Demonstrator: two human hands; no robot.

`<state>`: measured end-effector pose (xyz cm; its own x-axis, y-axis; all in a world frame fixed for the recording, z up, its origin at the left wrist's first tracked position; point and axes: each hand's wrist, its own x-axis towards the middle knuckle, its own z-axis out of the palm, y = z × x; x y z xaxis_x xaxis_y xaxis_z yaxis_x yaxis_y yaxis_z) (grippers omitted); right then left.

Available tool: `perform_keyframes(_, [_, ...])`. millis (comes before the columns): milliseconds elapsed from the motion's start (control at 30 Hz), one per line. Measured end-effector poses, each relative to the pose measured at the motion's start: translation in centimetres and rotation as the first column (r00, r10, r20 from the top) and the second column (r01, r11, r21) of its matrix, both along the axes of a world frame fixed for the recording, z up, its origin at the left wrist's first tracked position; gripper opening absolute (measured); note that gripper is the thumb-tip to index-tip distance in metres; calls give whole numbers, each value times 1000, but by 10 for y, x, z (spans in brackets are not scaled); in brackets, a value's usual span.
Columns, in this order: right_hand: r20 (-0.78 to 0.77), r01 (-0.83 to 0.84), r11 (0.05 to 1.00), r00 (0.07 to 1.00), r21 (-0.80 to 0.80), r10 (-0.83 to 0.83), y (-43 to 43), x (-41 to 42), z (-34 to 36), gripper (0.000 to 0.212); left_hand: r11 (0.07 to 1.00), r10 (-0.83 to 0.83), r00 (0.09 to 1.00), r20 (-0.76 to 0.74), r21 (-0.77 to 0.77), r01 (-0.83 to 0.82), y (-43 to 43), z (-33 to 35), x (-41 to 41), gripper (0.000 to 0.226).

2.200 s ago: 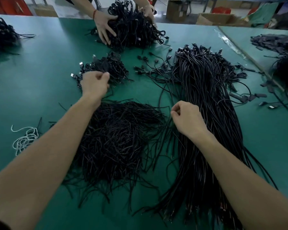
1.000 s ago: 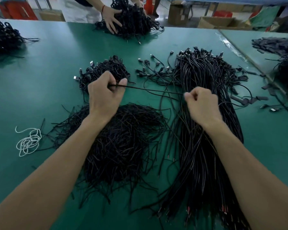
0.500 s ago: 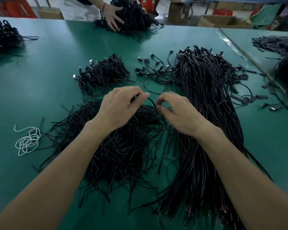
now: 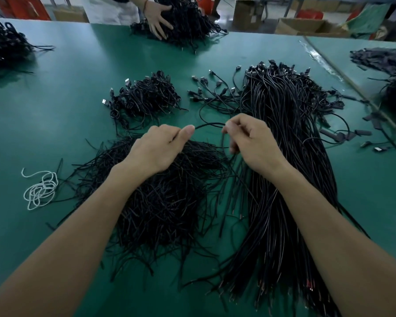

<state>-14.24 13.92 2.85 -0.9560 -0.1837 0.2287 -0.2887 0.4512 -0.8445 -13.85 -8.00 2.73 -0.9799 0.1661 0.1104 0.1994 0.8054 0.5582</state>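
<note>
My left hand [image 4: 160, 148] and my right hand [image 4: 254, 143] pinch one thin black cable [image 4: 209, 125], which arches between them above the green table [image 4: 55, 115]. Part of the cable hangs down from my right fingers. Under my left hand lies a loose heap of short black cable pieces [image 4: 160, 197]. A long bundle of black USB cables [image 4: 284, 156] stretches along the table under my right forearm. A small pile of coiled cables with plugs [image 4: 144, 98] lies beyond my hands.
Several loose plug ends [image 4: 213, 88] lie between the small pile and the long bundle. A white cord [image 4: 40, 189] sits at the left. Across the table another person's hand [image 4: 157, 18] presses a black cable heap [image 4: 188, 21]. More cable piles [image 4: 2, 44] sit far left and right.
The cable was stretched straight between my hands a second ago. My hands then came together over the heap and now stand slightly apart, with the cable bent into an arch between them.
</note>
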Motion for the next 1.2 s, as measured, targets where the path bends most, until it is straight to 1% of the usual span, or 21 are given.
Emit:
perform_keyframes(67, [14,83,996,997,-14,-82,3,-4,-2,21,993,-88,980,181,99,71,0,2,2,72])
perform_keyframes(133, [10,127,992,992,-20,-126,1,-6,-4,21,931,-309,871,381,307,196,1,7,7,63])
perform_keyframes(167, [13,136,991,991,-19,-136,-2,-7,-4,20,865,-437,782,445,446,230,1,8,10,60])
perform_keyframes(233, [45,109,993,993,41,-111,-10,-7,-4,20,664,-640,649,412,721,197,6,11,15,53])
perform_keyframes(267, [78,63,994,995,85,-70,-14,-6,-5,23,558,-682,642,351,817,146,10,13,18,51])
perform_keyframes(333, [133,-71,987,990,143,52,-22,0,-7,31,350,-650,721,240,937,3,20,14,18,49])
perform_keyframes(433, [182,-218,960,966,177,186,-31,11,-10,29,36,-452,867,210,975,-218,28,8,9,45])
perform_keyframes(467, [190,-240,952,960,189,204,-31,14,-10,27,-12,-375,899,225,969,-247,29,4,6,43])
perform_keyframes(500, [195,-260,942,956,212,220,-31,16,-9,26,13,-287,928,238,970,-244,30,-2,4,41])
perform_keyframes(533, [200,-279,929,952,245,234,-30,17,-8,25,120,-182,954,238,968,-219,31,-8,3,39])
perform_keyframes(600, [205,-294,912,949,286,241,-25,19,-4,22,456,8,986,164,877,-149,29,-20,3,36])
perform_keyframes(667, [168,-279,923,956,264,241,-21,18,1,20,720,24,995,95,689,-83,26,-24,6,34])
perform_keyframes(700, [135,-269,932,961,242,242,-20,17,4,21,808,-31,996,88,589,-28,25,-23,8,34])
perform_keyframes(733, [98,-256,940,966,224,240,-19,16,7,21,859,-90,991,97,511,28,25,-22,10,37])
perform_keyframes(800, [22,-222,959,975,177,221,-18,12,12,17,867,-155,976,153,494,60,27,-18,13,46])
perform_keyframes(867, [-16,-184,980,983,76,185,-17,7,14,14,771,-222,936,272,637,-2,28,-14,17,57])
perform_keyframes(933, [-20,-142,990,990,-20,142,-19,4,12,15,641,-371,847,380,765,-63,24,-10,23,67])
perform_keyframes(1000, [19,-135,981,990,-139,139,-23,3,9,16,536,-488,785,382,841,-77,20,-7,27,69])
perform_keyframes(1067, [83,-142,963,983,-230,165,-31,5,4,20,391,-537,784,313,915,-98,19,-5,26,63])
perform_keyframes(1133, [146,-165,976,972,-140,185,-35,9,-2,30,162,-542,806,238,971,-177,19,-3,25,56])
perform_keyframes(1200, [191,-214,973,962,87,195,-38,14,-7,30,-92,-495,849,181,961,-259,17,0,21,52])
